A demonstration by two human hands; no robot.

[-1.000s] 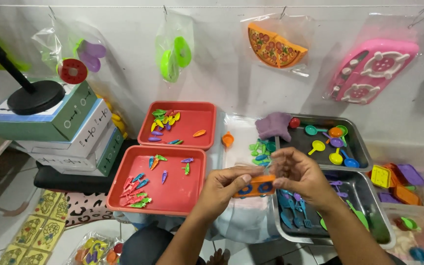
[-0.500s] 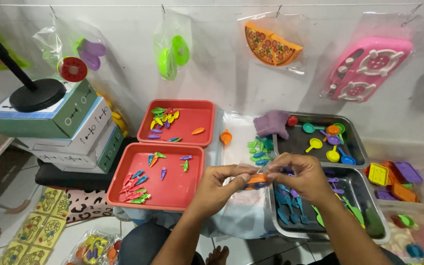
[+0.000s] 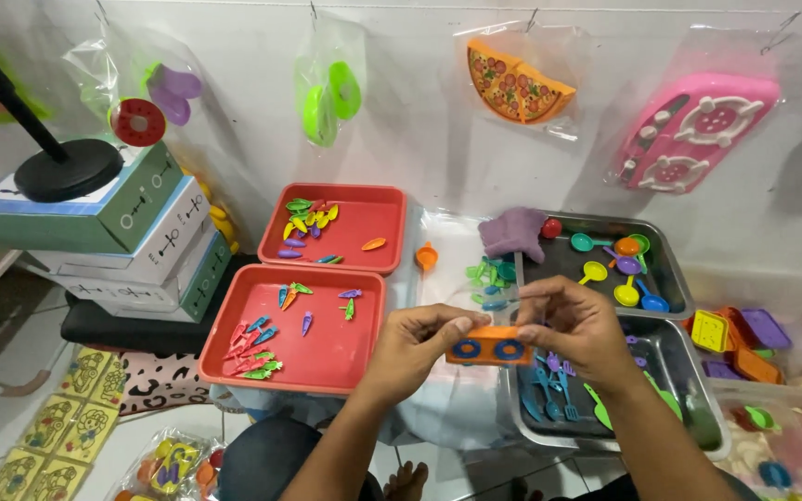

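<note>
Your left hand (image 3: 417,341) and right hand (image 3: 573,320) pinch the orange toy stove (image 3: 489,345) by its ends | risk – loose grip drops it into the steel tray (image 3: 698,422).

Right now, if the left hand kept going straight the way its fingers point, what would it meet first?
The left hand points right along the orange toy stove it grips, so it would likely meet the right hand holding the other end.
</note>
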